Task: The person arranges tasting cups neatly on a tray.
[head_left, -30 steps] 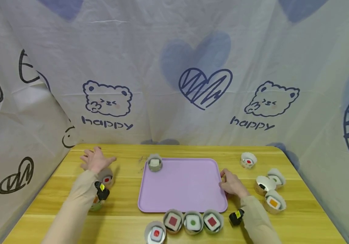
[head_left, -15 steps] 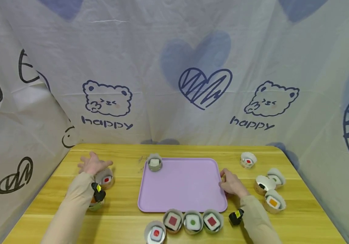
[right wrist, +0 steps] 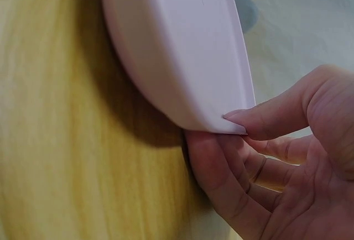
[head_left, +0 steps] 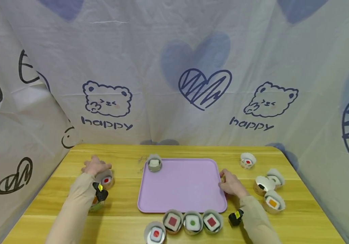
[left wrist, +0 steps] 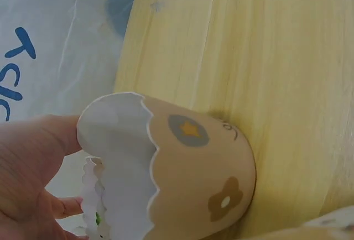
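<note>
At the left of the table my left hand [head_left: 95, 166] reaches over a baking cup [head_left: 107, 179] containing a white block with a red centre. In the left wrist view, the thumb is right at the scalloped rim of a tan, flower-printed cup [left wrist: 193, 168], while other fingertips meet a second cup [left wrist: 91, 196] behind it. My right hand [head_left: 233, 183] pinches the right edge of a lilac tray [head_left: 183, 184], thumb over the rim and fingers underneath, as the right wrist view shows. A cup with a pale block [head_left: 154, 163] stands at the tray's back left corner.
Several filled cups [head_left: 192, 222] line the tray's front edge. At the right, a group of cups [head_left: 272, 201] stands with a lone cup [head_left: 247, 161] behind. Another cup [head_left: 96, 205] is partly covered by the left wrist. A printed cloth [head_left: 162, 67] hangs behind the table.
My left hand has come down and nearer to the left-side cups, its spread fingers drawing closer together. The right hand and tray have stayed in place.
</note>
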`<state>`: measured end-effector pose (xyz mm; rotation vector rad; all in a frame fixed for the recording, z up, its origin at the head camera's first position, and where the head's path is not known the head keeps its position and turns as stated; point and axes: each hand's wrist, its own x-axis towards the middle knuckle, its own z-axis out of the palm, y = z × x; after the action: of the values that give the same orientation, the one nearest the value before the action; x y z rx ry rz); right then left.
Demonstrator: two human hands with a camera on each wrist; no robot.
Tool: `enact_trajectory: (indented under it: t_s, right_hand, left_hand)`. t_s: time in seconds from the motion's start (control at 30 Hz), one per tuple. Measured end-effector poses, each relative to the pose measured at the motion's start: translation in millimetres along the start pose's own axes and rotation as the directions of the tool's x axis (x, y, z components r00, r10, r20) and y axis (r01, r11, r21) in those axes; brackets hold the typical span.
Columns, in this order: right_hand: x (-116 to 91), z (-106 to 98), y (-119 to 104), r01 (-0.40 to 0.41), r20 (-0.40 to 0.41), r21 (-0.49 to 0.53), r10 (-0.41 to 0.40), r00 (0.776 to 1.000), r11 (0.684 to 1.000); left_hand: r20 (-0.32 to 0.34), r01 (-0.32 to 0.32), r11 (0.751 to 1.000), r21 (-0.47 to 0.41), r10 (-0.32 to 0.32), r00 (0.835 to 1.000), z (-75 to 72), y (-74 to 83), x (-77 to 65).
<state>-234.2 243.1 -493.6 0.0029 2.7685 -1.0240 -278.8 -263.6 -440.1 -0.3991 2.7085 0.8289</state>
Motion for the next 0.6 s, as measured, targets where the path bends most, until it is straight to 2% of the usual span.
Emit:
enact_trajectory:
  t_s: [0.23, 0.4, 0.6]
  right_hand:
    - [0.2, 0.2, 1.0, 0.005, -0.005, 0.001, -0.005, 1.000, 1.000]
    - [0.5, 0.1, 1.3, 0.014, -0.007, -0.006, -0.014, 1.000, 1.000]
    - [0.4, 0.0, 1.0, 0.014, -0.006, -0.001, -0.014, 1.000, 1.000]
  left_hand:
    - [0.024, -0.012, 1.000, 0.021, 0.012, 1.000, -1.6, -4.2, 5.7]
    - [0.041, -0.054, 0.998, 0.031, 0.053, 0.998, -4.3, -8.7, 8.6]
    - [0.005, -0.006, 0.999, -0.051, 0.006, 1.000, -4.1, -11.1, 5.4]
